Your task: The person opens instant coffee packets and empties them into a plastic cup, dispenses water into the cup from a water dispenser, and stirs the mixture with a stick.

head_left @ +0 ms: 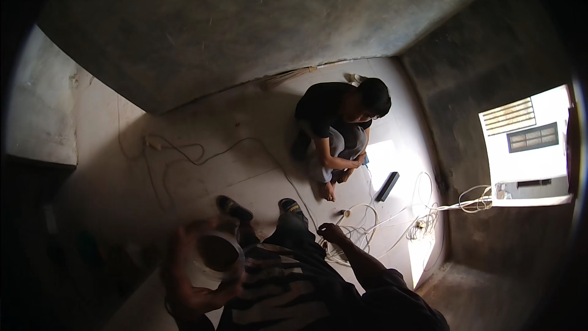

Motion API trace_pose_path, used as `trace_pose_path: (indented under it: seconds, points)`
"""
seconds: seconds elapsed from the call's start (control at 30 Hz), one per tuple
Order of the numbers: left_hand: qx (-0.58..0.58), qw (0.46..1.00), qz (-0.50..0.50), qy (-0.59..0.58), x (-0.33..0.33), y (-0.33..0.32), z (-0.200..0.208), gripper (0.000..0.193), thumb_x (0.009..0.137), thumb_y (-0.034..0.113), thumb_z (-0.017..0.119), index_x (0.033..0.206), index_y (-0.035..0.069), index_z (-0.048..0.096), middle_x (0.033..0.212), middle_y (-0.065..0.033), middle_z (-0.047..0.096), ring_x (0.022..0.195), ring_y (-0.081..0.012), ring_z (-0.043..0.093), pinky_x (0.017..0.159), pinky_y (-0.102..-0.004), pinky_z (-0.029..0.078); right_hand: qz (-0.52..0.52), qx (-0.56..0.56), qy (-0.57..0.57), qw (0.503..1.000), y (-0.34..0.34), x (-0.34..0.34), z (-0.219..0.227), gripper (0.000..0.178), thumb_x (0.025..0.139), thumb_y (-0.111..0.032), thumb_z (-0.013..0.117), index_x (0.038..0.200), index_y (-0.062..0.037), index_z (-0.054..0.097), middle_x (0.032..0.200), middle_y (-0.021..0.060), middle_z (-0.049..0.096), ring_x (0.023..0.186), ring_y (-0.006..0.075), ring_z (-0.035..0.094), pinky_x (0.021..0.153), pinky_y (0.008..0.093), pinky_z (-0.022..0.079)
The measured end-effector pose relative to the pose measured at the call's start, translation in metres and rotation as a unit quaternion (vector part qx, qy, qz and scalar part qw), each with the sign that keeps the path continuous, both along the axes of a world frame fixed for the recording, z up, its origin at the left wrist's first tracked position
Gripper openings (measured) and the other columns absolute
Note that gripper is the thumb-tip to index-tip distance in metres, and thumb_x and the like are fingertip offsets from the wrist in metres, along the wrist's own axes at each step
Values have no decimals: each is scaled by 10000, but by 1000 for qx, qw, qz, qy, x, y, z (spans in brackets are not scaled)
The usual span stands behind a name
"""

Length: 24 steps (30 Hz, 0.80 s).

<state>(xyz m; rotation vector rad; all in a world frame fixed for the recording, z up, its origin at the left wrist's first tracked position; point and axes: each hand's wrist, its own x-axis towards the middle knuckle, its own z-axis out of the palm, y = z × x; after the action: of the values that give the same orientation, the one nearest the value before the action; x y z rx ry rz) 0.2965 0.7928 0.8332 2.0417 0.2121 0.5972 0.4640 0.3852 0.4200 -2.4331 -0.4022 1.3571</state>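
Note:
My left hand (187,279) is raised at the lower left. Its fingers wrap round a pale-rimmed round object (237,260) with a dark brownish middle. From this angle it could be a cup or a roll of tape; I cannot tell which. Lower right of the middle, my right hand (331,233) hangs beside my leg with its fingers curled in. Whatever it may hold is hidden. Beyond that hand, loose coils of white cable (372,227) lie on the floor, and a small roll (346,213) rests near them.
Ahead of me a person (334,129) squats on the pale tiled floor (257,171), arms round the knees. To their right lies a long dark box (387,187). A thin cable (236,143) winds leftward. White cables run to the bright window opening (527,147) in the right wall.

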Motion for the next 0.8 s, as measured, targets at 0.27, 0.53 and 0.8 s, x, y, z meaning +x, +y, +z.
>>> trace_pose_path:
  seconds: [0.27,0.53,0.8]
  points:
    - [16,999,36,-11,-56,93,-10,1056,629,176,864,1454,-76,256,1218,-235,592,1109,-336,601,967,-454,466,-4,46,-7,999,71,-77,6,304,856,-342,695,1047,-108,716,842,145,727,810,282,715,731,387,550]
    - [83,990,109,31,-95,145,-13,1038,651,238,845,1452,-83,266,1196,-214,604,1112,-338,600,983,-459,460,33,12,-33,999,114,-78,29,368,850,-388,701,1082,-102,700,865,140,733,817,270,718,762,373,555]
    - [6,990,141,5,-116,167,-22,1022,665,258,826,1457,-79,274,1206,-203,599,1132,-328,589,980,-433,468,124,85,-116,982,113,-69,6,359,861,-388,688,1059,-89,702,872,129,735,814,280,713,748,380,553]
